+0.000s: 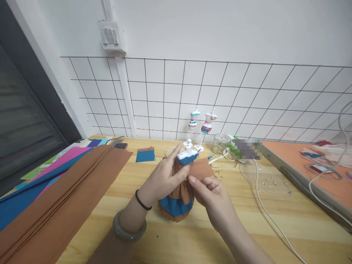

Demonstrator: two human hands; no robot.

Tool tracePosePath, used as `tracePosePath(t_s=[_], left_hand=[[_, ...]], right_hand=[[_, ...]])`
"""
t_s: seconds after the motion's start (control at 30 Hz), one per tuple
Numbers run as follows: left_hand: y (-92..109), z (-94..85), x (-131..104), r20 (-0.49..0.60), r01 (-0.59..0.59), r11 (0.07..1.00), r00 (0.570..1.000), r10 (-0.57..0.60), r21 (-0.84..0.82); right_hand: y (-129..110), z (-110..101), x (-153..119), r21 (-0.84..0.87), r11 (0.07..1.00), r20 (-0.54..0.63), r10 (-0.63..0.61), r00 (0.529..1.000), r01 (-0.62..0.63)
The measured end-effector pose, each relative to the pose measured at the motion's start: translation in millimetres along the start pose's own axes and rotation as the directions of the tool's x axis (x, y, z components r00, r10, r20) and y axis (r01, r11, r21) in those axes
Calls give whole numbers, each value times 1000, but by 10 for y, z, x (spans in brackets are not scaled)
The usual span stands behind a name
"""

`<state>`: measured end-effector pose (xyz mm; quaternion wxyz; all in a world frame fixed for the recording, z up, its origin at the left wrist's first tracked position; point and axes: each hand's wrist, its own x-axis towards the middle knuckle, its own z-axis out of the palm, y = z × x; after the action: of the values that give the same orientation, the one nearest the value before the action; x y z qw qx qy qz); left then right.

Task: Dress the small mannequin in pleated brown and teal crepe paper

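Observation:
A small white dress-form mannequin (187,151) stands on the wooden table (192,234), wearing a blue and brown crepe-paper skirt (176,207). My left hand (162,178) grips it at the waist, index finger stretched up along the bust. My right hand (211,196) pinches a brown crepe-paper piece (202,169) against the mannequin's waist. A black hair tie and a grey-green bangle (128,229) sit on my left wrist.
Long brown crepe sheets (63,198) over blue and pink ones lie at left. A blue-brown paper scrap (145,155), two more small mannequins (200,126), a glass jar (221,143), a white cable (264,205) and an orange board (297,161) lie beyond. A wire grid lines the wall.

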<state>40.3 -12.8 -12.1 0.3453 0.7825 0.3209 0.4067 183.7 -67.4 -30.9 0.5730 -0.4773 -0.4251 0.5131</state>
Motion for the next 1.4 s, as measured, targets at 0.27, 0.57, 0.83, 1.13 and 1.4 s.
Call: tracePosePath(t_s=[0.27, 0.57, 0.83, 1.13, 1.4], left_hand=[[-32, -17, 12, -27, 16, 1000, 1000, -16, 18], [-17, -37, 18, -6, 5, 1000, 1000, -5, -8], [-9, -20, 18, 5, 29, 997, 1000, -29, -74], [-42, -25, 19, 4, 36, 998, 999, -36, -56], [-29, -76, 12, 27, 36, 996, 999, -34, -80]], right_hand=[[13, -12, 6, 62, 997, 34, 43, 999, -45], [17, -68, -2, 34, 975, -160, -212, 964, 220], [184, -103, -18, -628, 304, 239, -800, 550, 716], [276, -72, -10, -702, 81, 407, -770, 492, 707], [287, -64, 1, -700, 91, 411, -759, 504, 708]])
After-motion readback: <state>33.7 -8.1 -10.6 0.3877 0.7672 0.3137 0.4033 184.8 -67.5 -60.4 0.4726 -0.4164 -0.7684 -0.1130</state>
